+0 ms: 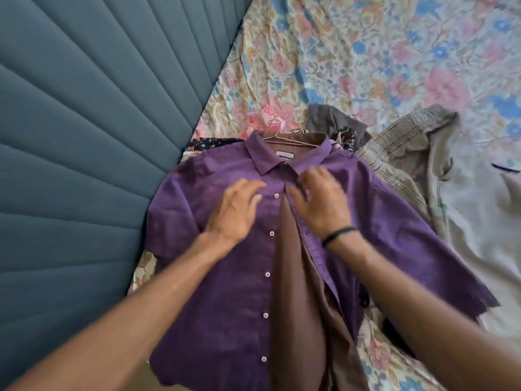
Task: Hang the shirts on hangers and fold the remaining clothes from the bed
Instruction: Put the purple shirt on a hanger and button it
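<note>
Across the floral bedsheet (366,52) in front of me lies the purple button-up shirt (211,277), face up, collar toward the blue padded headboard (84,136). A wire hanger (282,139) already sits inside the neck, its hook poking out past the collar, so the shirt is laid flat to let me close the front without the shoulders slipping off.

My left hand (236,210) rests on the button side of the placket, fingers spread and loosely curved, pressing the cloth flat; it grips nothing that I can see. My right hand (321,201) is over the buttonhole edge just below the collar, fingers bent down onto the fabric. Blur keeps me from telling whether it is pinching the edge or only touching it.

The front gapes open below my hands, showing the brown lining, so I judge the buttoning is only starting at the top.

Just beside the shirt to my right lie a plaid garment (400,153) and a pale grey garment (479,221), not yet folded. A dark grey piece (332,119) lies behind the collar.
</note>
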`<state>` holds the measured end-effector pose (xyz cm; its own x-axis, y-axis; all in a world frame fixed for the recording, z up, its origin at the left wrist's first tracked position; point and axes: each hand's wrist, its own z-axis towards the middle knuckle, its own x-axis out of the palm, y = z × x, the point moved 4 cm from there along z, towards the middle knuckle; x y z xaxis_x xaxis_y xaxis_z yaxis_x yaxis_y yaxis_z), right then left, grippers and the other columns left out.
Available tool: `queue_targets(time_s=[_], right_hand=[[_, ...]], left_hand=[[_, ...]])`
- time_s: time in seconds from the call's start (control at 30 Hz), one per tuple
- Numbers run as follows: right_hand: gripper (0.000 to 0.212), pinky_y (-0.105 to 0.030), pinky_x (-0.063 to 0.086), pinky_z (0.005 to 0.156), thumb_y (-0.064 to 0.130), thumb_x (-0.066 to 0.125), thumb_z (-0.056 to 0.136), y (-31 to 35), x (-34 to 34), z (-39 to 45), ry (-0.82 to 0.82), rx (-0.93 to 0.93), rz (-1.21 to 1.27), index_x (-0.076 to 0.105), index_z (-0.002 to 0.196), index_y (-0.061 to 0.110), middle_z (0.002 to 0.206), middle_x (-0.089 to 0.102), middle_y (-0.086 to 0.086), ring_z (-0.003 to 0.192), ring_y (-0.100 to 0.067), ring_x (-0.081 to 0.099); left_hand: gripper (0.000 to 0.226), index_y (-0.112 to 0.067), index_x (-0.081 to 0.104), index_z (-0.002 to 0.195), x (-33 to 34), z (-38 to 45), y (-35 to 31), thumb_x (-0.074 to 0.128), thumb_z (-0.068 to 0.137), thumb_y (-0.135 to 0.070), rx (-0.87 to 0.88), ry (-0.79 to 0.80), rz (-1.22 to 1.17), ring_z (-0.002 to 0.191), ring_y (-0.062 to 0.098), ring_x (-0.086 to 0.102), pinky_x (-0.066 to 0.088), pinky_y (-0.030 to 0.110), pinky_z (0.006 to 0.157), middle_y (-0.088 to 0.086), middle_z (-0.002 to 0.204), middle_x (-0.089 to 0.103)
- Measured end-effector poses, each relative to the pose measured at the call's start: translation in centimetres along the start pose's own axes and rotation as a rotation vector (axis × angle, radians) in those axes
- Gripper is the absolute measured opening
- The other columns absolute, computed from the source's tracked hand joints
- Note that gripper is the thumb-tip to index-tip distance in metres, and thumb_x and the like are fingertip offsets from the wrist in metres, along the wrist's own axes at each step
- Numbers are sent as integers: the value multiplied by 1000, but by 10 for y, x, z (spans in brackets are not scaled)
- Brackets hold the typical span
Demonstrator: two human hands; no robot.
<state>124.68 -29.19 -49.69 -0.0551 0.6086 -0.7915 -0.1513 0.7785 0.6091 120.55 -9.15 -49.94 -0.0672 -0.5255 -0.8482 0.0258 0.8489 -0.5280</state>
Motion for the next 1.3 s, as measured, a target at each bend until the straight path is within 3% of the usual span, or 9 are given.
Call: queue_targets(time_s=[0.13, 0.27, 0.37, 0.47, 0.63, 0.83, 1.0, 1.1, 1.3], right_hand=[[28, -39, 51, 75, 34, 79, 85, -13, 36, -37, 73, 315, 44, 67, 104, 17, 102, 62, -7, 92, -32, 64], [31, -41, 52, 78, 37, 73, 91, -14, 46, -30, 61, 465, -24, 67, 118, 23, 114, 62, -5, 107, -32, 62], [36, -45, 52, 78, 34, 73, 89, -4, 45, -28, 88, 371, -185, 65, 121, 21, 117, 61, -8, 105, -36, 60], [35, -45, 51, 68, 27, 81, 81, 2, 43, -27, 78, 256, -296, 62, 107, 15, 111, 56, -12, 94, -35, 55], [34, -38, 39, 55, 14, 83, 73, 8, 49, -28, 54, 173, -374, 57, 95, 13, 98, 51, -14, 80, -36, 51], [28, -35, 35, 47, 11, 76, 79, 14, 50, -27, 6, 230, -316, 50, 91, 13, 101, 46, -13, 85, -34, 51], [20, -37, 36, 57, 26, 69, 93, 2, 56, -29, 44, 413, -263, 59, 91, 9, 108, 49, -11, 99, -33, 52], [18, -37, 35, 56, 23, 61, 96, 3, 57, -29, -6, 397, -253, 62, 86, 8, 100, 53, -10, 93, -36, 55], [10, -44, 50, 62, 21, 64, 93, 18, 44, -40, -158, 452, 1, 61, 87, 14, 92, 57, -7, 78, -34, 60]], left_hand=[[22, -17, 73, 117, 34, 5, -13, 64, 98, -22, -85, -20, -82, 89, 27, 68, 57, 45, 79, 4, 103, 67], [28, -27, 69, 121, 34, 16, -25, 69, 94, -34, -173, 50, 96, 97, 31, 68, 56, 46, 74, 2, 109, 63], [20, -29, 67, 116, 34, 21, -33, 65, 96, -35, -193, 119, 192, 101, 33, 67, 53, 45, 75, 1, 115, 60], [15, -26, 65, 112, 35, 30, -36, 62, 99, -32, -203, 195, 223, 106, 34, 65, 51, 44, 81, 3, 119, 58], [9, -24, 66, 105, 32, 32, -31, 63, 98, -29, -197, 163, 154, 105, 34, 65, 51, 44, 82, 5, 112, 66], [6, -22, 74, 92, 26, 30, -21, 76, 88, -26, -261, 70, -14, 97, 32, 69, 55, 41, 78, 5, 91, 76], [10, -23, 76, 92, 31, 25, -18, 75, 84, -16, -310, 46, -138, 95, 31, 70, 57, 43, 80, 2, 90, 77], [10, -23, 77, 91, 32, 23, -16, 75, 84, -17, -358, 17, -188, 91, 27, 72, 57, 40, 77, 0, 88, 78], [20, -35, 72, 97, 43, 14, -9, 67, 78, -35, -466, 1, -437, 70, 15, 75, 62, 38, 69, -9, 80, 77]])
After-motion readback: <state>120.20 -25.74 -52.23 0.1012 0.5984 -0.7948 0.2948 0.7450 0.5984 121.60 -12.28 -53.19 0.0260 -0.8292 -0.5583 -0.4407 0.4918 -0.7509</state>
